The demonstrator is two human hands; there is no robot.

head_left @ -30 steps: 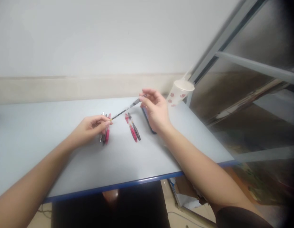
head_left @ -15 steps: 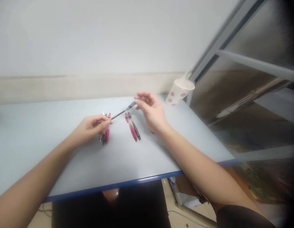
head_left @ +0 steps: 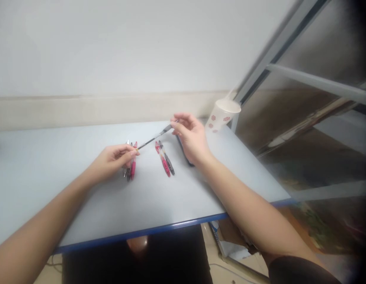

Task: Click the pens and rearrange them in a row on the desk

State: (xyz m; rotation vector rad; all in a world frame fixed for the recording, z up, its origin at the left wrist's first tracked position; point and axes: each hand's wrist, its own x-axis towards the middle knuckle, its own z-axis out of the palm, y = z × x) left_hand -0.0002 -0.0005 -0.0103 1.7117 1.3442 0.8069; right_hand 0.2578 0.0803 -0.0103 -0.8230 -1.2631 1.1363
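My left hand (head_left: 119, 156) pinches one end of a thin dark ink refill (head_left: 147, 142) between thumb and fingers. The refill slants up to the right into a grey pen grip (head_left: 167, 128). Around the far end of that pen part, the thumb and fingers of my right hand (head_left: 189, 134) are closed. Partly hidden under my left hand lie several pens, among them a pink pen (head_left: 133, 167) and a dark pen (head_left: 129, 173). Between my hands, a red pen (head_left: 163, 159) and a grey pen (head_left: 168, 159) rest side by side on the table.
A white paper cup (head_left: 223, 114) with red flower prints stands at the back right corner of the table (head_left: 159, 197). Beneath my right hand shows the edge of a dark flat object (head_left: 185, 153). A metal-framed glass panel (head_left: 313, 79) borders the right side.
My right hand has shifted slightly right with the grey grip, and more of the refill shows. The dark flat object's edge has come into view. My left hand has stayed nearly still.
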